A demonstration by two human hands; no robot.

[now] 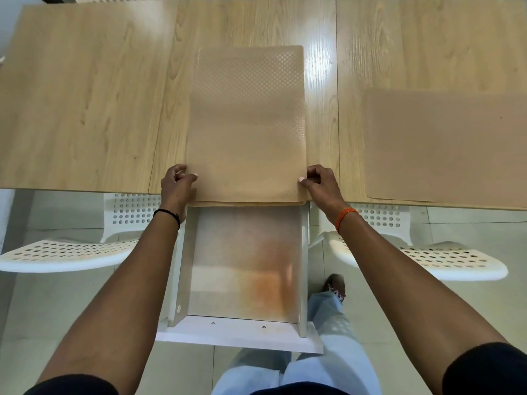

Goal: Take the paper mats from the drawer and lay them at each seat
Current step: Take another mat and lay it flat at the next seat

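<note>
A stack of brown paper mats (246,124) lies on the wooden table (85,95), its near edge hanging slightly over the table's front edge. My left hand (176,185) pinches the stack's near left corner. My right hand (320,182) pinches the near right corner. Below the table edge the drawer (242,266) stands pulled out, and its brown bottom shows with nothing in it. One more brown mat (445,149) lies flat on the table to the right.
Two white perforated chairs stand at the table's near side, one on the left (71,252) and one on the right (445,258). The open drawer's white front (236,334) juts toward my legs. The floor is pale tile.
</note>
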